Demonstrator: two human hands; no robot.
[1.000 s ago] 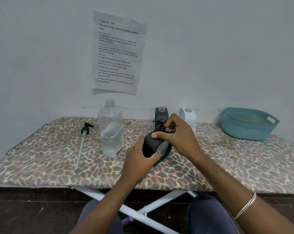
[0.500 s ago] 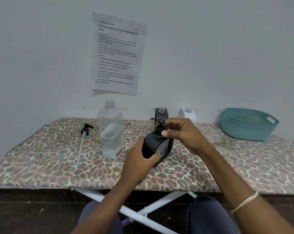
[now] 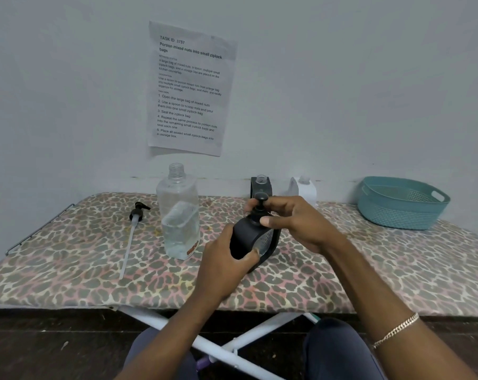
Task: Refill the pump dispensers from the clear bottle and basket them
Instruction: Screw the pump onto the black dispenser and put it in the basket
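Note:
A black dispenser (image 3: 247,237) stands upright near the middle of the leopard-print board (image 3: 67,270). My left hand (image 3: 226,267) wraps its body from the left. My right hand (image 3: 292,223) pinches the black pump head (image 3: 259,204) at its neck. The clear bottle (image 3: 178,215), uncapped and partly filled, stands to the left. Behind are a second black dispenser (image 3: 261,186) and a white one (image 3: 305,189), both without pumps. The teal basket (image 3: 402,202) sits at the far right.
A loose black pump with a long white tube (image 3: 130,234) lies left of the clear bottle. A printed sheet (image 3: 189,89) is taped to the wall behind. The board's front edge is close to my knees, with white legs below.
The black dispenser has gone from tilted toward me to upright. My right hand has shifted from covering the pump to pinching its neck, so the pump head now shows.

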